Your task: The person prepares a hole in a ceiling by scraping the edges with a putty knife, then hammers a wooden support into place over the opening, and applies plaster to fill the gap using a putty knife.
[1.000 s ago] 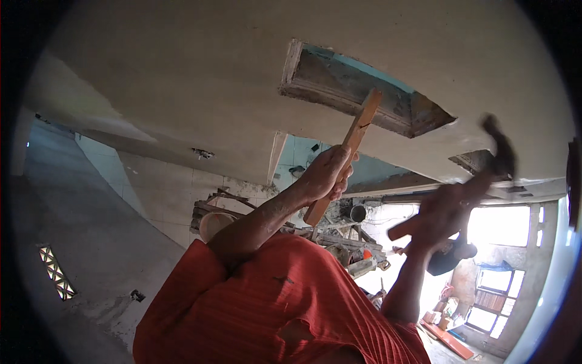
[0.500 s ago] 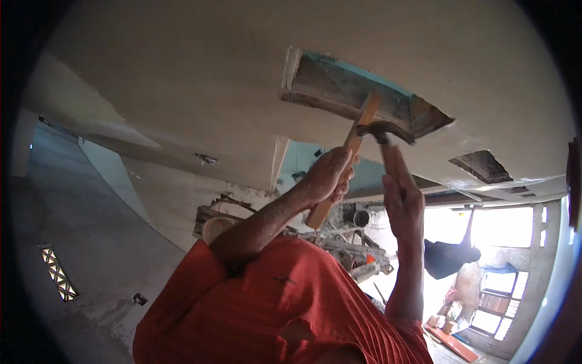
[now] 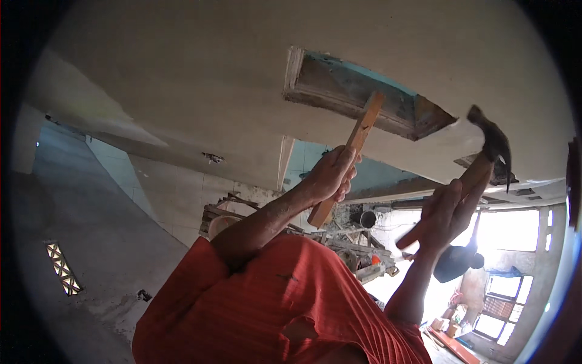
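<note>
1 L hand (image 3: 330,175), 1 R hand (image 3: 444,213); 1 hammer (image 3: 478,173), near R; 1 wood strip (image 3: 364,128), near; 1 lg framed opening (image 3: 294,76), far; 1 lattice vent (image 3: 62,268), L; 1 dk bucket (image 3: 366,219), far; 1 co-worker (image 3: 454,263), far R; 1 red board (image 3: 458,347), R. Scrap pcs (image 3: 357,244): can't count.

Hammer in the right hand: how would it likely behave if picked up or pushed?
The hammer is probably top-heavy: its dark head looks like metal, the handle like wood. It should stay stiff, since that handle looks thick and solid. Pushed on a flat surface, it would likely rock rather than roll, given its curved claw.
</note>
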Demonstrator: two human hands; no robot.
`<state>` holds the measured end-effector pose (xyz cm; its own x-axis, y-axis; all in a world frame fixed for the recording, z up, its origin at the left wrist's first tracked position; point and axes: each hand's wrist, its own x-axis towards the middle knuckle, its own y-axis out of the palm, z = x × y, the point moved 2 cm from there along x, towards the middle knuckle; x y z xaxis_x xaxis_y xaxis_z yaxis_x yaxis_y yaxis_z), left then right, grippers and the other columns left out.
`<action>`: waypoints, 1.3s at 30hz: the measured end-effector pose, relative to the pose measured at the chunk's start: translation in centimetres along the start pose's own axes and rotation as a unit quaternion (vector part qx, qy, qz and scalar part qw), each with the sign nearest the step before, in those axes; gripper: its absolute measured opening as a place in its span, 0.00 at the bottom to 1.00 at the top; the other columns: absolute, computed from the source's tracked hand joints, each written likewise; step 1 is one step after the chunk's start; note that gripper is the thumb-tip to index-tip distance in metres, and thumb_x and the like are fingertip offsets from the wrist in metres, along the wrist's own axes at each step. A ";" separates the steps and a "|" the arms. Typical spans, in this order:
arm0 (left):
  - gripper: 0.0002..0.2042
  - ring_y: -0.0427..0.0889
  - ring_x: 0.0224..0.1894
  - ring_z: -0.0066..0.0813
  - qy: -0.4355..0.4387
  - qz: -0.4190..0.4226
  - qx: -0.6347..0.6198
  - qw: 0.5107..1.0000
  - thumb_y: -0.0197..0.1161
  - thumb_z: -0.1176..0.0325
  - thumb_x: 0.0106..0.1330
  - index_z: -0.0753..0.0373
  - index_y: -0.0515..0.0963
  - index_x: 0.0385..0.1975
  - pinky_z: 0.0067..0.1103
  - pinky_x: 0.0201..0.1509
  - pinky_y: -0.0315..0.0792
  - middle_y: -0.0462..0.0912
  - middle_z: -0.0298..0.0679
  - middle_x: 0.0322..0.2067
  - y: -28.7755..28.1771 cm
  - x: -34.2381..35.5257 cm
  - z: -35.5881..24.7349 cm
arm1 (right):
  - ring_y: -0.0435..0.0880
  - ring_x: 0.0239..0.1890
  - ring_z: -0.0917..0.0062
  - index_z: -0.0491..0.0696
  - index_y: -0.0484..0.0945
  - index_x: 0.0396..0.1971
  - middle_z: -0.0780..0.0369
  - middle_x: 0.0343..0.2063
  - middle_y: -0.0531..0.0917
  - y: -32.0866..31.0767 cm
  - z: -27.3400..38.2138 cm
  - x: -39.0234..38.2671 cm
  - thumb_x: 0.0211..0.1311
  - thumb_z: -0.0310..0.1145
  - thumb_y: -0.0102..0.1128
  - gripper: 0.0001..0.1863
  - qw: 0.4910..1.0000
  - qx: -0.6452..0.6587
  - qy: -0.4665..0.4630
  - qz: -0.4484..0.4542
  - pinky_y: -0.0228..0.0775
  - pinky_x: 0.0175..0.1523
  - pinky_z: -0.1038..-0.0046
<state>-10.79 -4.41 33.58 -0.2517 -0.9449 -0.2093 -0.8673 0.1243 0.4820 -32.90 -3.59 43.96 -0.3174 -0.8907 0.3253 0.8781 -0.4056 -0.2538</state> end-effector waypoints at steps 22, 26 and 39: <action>0.22 0.72 0.19 0.16 0.056 0.013 0.163 0.985 0.43 0.46 0.82 0.62 0.68 0.50 0.19 0.21 0.73 0.71 0.32 0.27 1.4 -4.4 -0.8 | 0.73 0.19 0.84 0.47 0.65 0.71 0.64 0.25 0.80 -0.2 -1.0 -5.3 0.79 0.41 0.50 0.27 0.988 0.008 0.046 0.150 0.64 0.23 0.78; 0.19 0.78 0.31 0.17 0.122 -0.029 0.301 0.945 0.50 0.50 0.82 0.63 0.68 0.54 0.19 0.33 0.76 0.74 0.32 0.31 0.2 -5.8 -0.4 | 0.69 0.16 0.86 0.40 0.70 0.60 0.68 0.18 0.71 -2.5 -3.6 -6.7 0.78 0.47 0.46 0.26 0.976 0.180 0.116 0.036 0.61 0.19 0.82; 0.24 0.76 0.42 0.21 0.119 0.019 0.281 0.952 0.61 0.54 0.77 0.61 0.66 0.63 0.25 0.48 0.74 0.76 0.36 0.44 1.3 -5.2 -0.5 | 0.70 0.17 0.85 0.49 0.52 0.77 0.67 0.22 0.74 -3.5 -6.6 -15.0 0.79 0.34 0.44 0.30 0.940 0.276 0.185 0.076 0.64 0.18 0.82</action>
<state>-10.36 0.53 35.73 -0.2416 -0.9699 0.0309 -0.9690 0.2395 -0.0601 -33.57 9.86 34.00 -0.1856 -0.9818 -0.0411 0.9432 -0.1897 0.2728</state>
